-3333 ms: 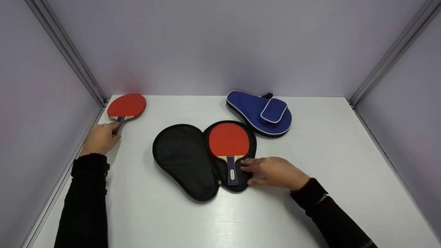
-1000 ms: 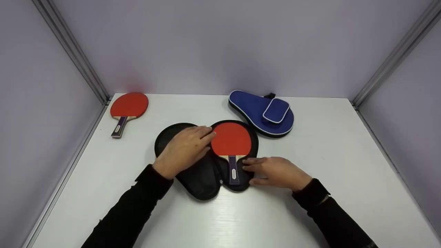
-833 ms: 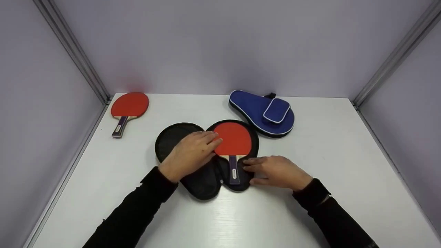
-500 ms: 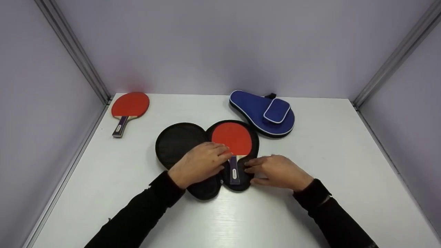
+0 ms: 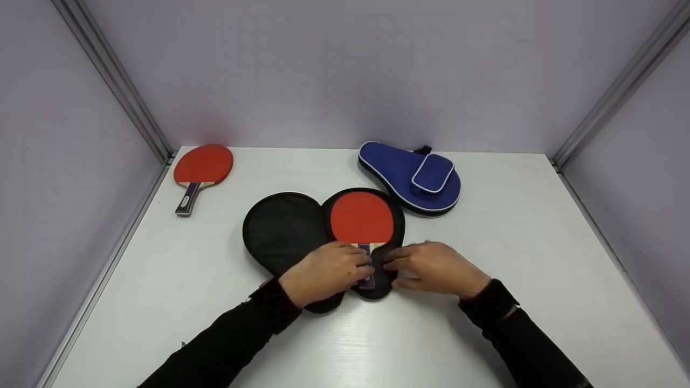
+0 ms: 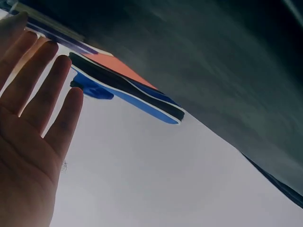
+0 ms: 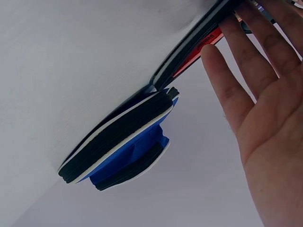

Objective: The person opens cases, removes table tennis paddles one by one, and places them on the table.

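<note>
An unzipped black paddle case (image 5: 285, 231) lies spread flat in the middle of the table. Its right half holds a red table tennis paddle (image 5: 362, 218), handle toward me. My left hand (image 5: 329, 272) reaches across the case's left half, its fingertips at the paddle's handle and covering part of it. In the left wrist view the fingers of that left hand (image 6: 33, 142) look nearly straight. My right hand (image 5: 439, 272) rests its fingertips at the right rim of the case. In the right wrist view those right-hand fingers (image 7: 248, 56) are extended, tips beside the zippered rim.
A second red paddle (image 5: 203, 164) lies at the table's back left corner. Behind the black case, touching or nearly touching it, sits a blue paddle case (image 5: 385, 167) with a small front pocket. Pale panels (image 5: 323, 70) enclose the table's back and sides.
My left hand let go of the second paddle at the back left, came over to the black case, and slid down from the paddle's blade edge to its handle. My right hand has hardly moved.
</note>
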### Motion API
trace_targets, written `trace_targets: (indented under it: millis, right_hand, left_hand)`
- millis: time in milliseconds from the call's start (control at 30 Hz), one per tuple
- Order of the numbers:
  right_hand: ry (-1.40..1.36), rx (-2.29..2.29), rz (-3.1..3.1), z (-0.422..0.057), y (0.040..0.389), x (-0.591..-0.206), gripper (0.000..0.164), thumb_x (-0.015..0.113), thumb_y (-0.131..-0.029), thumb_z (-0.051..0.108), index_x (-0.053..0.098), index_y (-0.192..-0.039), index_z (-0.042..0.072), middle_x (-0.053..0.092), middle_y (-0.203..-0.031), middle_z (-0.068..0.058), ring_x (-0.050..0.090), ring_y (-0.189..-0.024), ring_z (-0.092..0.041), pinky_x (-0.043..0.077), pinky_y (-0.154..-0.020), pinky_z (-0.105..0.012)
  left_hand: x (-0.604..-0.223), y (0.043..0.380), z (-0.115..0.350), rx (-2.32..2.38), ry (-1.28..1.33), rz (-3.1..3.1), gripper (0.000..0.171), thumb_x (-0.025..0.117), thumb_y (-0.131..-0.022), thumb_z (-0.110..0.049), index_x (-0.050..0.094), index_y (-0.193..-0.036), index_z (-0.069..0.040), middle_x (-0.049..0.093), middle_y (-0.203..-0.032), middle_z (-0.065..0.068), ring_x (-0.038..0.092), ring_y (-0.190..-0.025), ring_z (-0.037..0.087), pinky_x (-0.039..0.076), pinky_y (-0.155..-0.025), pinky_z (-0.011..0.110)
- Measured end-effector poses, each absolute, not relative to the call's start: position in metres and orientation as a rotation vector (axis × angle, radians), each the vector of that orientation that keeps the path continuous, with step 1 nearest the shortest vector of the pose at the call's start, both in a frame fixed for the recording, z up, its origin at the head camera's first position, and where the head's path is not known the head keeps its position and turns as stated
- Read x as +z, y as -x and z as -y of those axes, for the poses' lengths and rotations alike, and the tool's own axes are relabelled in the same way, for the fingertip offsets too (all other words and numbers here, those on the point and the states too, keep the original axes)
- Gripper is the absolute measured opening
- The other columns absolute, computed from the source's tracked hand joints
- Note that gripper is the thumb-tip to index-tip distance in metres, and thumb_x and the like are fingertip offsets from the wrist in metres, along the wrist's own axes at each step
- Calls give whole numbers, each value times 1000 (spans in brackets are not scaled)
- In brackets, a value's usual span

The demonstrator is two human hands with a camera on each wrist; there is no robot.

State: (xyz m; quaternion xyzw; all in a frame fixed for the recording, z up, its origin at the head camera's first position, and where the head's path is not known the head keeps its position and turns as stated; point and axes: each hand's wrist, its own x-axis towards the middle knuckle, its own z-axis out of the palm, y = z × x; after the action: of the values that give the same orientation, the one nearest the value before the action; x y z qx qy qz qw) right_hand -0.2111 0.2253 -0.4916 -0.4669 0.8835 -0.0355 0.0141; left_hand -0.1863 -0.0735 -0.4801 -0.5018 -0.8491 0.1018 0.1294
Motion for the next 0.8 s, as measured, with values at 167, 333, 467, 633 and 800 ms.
trace_targets:
  millis: [167, 333, 467, 633, 800]
  right_hand:
    - [1446, -119, -2753, -226, 211, -492, 36, 87, -107, 36, 88, -138, 18, 86, -143, -1, 83, -133, -21, 71, -105, -50]
    - [1442, -120, -2758, -227, 211, -493, 35, 87, -107, 35, 89, -137, 18, 86, -142, 0, 83, -131, -21, 72, -104, -50]
    - [1449, -125, -2758, -227, 212, -493, 35, 87, -107, 36, 88, -137, 18, 86, -142, 0, 84, -131, -21, 72, -105, -49]
    - [1446, -133, -2751, -228, 213, -493, 36, 87, -107, 36, 88, -138, 17, 86, -142, 0, 83, -132, -21, 72, -106, -49]
    - [1448, -127, -2749, -228, 213, -494, 36, 87, -107, 35, 88, -138, 17, 86, -143, 0, 83, -132, -21, 72, -105, -50]
  left_hand:
    - [-483, 183, 68, 400, 1463, 2437, 29, 72, -119, -34, 83, -146, -31, 82, -149, -12, 75, -144, 10, 63, -122, 32]
    - [-486, 180, 63, 527, 1489, 2381, 35, 72, -118, -26, 79, -150, -38, 79, -153, -20, 71, -148, 5, 61, -123, 30]
    - [-489, 180, 59, 587, 1512, 2347, 34, 75, -115, -21, 80, -143, -39, 81, -148, -21, 72, -145, 4, 61, -121, 29]
    - [-490, 181, 57, 600, 1512, 2327, 27, 75, -115, -21, 81, -136, -37, 82, -143, -19, 75, -140, 5, 62, -119, 27]
    - [-487, 181, 60, 602, 1516, 2310, 26, 72, -117, -20, 79, -137, -36, 82, -144, -18, 75, -140, 5, 62, -119, 29]
